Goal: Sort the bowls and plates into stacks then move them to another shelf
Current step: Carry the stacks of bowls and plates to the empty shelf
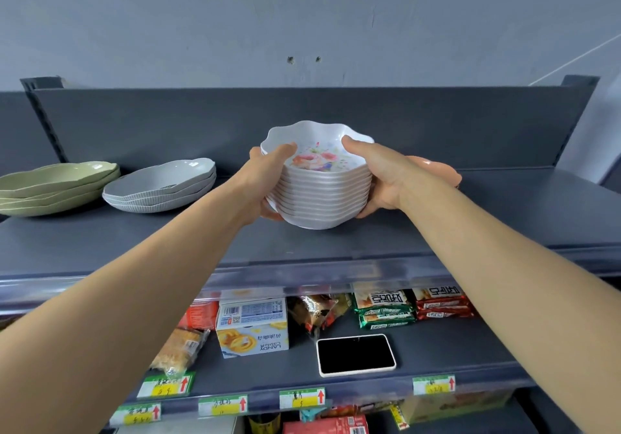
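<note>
Under a pale, scuffed wall, the grey top shelf (pixel 537 198) shows my sorting well along. My left hand (pixel 268 178) and right hand (pixel 386 178) clasp the stack of white floral bowls (pixel 322 195) at mid-shelf, thumbs hooked over its rim. The green plates (pixel 57 184) and grey plates (pixel 161 186) sit stacked at left. A pink dish (pixel 433 166) behind my right hand looks unsorted. Bare shelf opens rightward, with the front lip close below.

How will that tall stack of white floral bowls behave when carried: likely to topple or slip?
Probably rigid: the stack of bowls nests tightly, rims evenly spaced, so it should move as one. Likely heavy for one hand; the left hand and right hand both grip its sides. Glossy surfaces may slip; being tall, it could tip if tilted.
</note>
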The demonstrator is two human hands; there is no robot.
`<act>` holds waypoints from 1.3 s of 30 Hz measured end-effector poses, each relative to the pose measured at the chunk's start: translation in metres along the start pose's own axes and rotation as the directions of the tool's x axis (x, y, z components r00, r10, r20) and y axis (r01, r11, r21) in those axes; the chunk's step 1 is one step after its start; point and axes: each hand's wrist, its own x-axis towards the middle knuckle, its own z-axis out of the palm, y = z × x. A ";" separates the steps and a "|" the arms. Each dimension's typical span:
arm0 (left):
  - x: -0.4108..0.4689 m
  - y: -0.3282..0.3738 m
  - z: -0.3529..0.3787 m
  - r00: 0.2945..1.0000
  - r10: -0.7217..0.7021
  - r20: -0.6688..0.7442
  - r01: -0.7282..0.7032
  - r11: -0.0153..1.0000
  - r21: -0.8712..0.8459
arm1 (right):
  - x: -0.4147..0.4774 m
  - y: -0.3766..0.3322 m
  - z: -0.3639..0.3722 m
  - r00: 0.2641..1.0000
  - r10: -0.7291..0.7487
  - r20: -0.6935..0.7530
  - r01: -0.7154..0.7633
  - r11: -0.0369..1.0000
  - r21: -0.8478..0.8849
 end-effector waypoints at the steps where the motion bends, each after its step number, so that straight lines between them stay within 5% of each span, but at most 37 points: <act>1: -0.003 0.003 0.004 1.000 0.013 0.010 -0.013 1.000 0.000 | -0.006 -0.001 -0.004 1.000 -0.013 -0.011 0.013 1.000 0.009; 10: -0.023 0.027 0.054 0.953 0.123 0.276 -0.130 0.992 0.005 | -0.075 0.005 -0.052 0.949 -0.111 -0.295 0.136 0.989 0.065; 17: -0.053 0.024 0.104 0.842 0.142 0.521 -0.176 0.984 0.017 | -0.156 0.038 -0.073 0.804 -0.068 -0.591 0.163 0.980 0.109; 26: -0.133 0.003 0.190 0.539 0.081 0.838 -0.135 0.991 -0.008 | -0.285 0.098 -0.098 0.544 0.061 -0.837 0.172 0.968 0.182; 39: -0.332 -0.027 0.306 0.173 0.013 0.985 -0.216 0.976 0.025 | -0.494 0.192 -0.141 0.213 0.199 -0.956 0.297 0.919 0.257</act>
